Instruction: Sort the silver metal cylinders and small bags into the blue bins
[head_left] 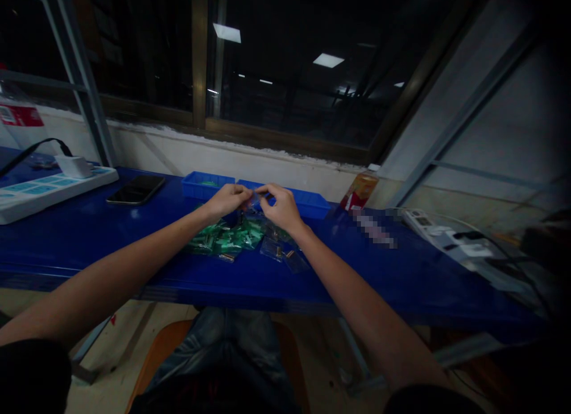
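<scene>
Above the blue table (178, 271), my left hand (228, 200) and my right hand (282, 209) meet with their fingertips close together. Both pinch a small transparent plastic bag (254, 201); its contents are too small and dim to make out. Under my hands lies a pile of green packets (223, 238) in see-through wrapping. Nearer my right wrist are several transparent bags (285, 256) with small metal-coloured pieces inside. Just behind my hands stand a blue bin (191, 188) with something green inside and a second blue bin (314, 206), partly hidden by my right hand.
At the left are a phone (136, 190) and a white power strip (57, 188) with a plugged-in adapter. A bottle (361, 188) stands back right, near a blurred-out patch. Another power strip (446, 238) with cables lies at the right. A window runs behind the table.
</scene>
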Motion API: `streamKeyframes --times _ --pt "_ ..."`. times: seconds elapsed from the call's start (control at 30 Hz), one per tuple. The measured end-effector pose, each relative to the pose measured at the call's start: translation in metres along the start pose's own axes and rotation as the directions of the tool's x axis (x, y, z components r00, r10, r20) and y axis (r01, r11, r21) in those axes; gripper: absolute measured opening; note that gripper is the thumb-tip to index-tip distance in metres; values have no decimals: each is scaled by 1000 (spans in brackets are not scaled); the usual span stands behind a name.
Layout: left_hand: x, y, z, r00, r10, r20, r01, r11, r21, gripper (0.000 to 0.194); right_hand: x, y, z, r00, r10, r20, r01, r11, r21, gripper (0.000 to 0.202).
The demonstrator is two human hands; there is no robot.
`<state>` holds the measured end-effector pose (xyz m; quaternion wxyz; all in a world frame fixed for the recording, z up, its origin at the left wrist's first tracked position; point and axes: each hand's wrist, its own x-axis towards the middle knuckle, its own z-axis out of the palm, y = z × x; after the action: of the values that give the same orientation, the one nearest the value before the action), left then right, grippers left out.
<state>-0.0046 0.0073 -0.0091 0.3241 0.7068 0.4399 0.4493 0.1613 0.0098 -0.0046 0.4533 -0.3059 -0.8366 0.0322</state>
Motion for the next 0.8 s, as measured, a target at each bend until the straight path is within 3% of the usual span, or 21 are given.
streamKeyframes --times 0.1,0.2,0.33,0.43,0.5,0.6,0.73,0.8 --pt "-1 4 -1 984 125 -126 -120 992 49 24 1 -5 -1 998 -52 28 51 997 55 22" --pt "-4 8 -3 943 273 -189 -230 947 223 21 2 -7 2 999 40 2 -40 996 83 13" --pt "-11 13 -1 872 487 -35 -410 769 491 16 6 1 12 951 307 -34 -292 929 226 40" --pt "-14 14 2 838 542 65 -480 677 558 17 6 11 20 895 445 32 -429 838 338 41" --pt "-15 15 3 836 542 85 -484 655 580 17 6 17 22 884 463 64 -455 821 344 39" --pt "-14 15 3 871 481 105 -448 685 575 22 3 18 21 922 387 14 -381 899 216 37" --pt "-10 14 0 980 199 -3 -184 913 364 51 0 8 14 994 100 -37 -102 993 -51 26" --pt "-6 11 -2 995 72 -63 -58 978 202 58 -2 2 12 1000 -5 -2 4 993 -121 25"
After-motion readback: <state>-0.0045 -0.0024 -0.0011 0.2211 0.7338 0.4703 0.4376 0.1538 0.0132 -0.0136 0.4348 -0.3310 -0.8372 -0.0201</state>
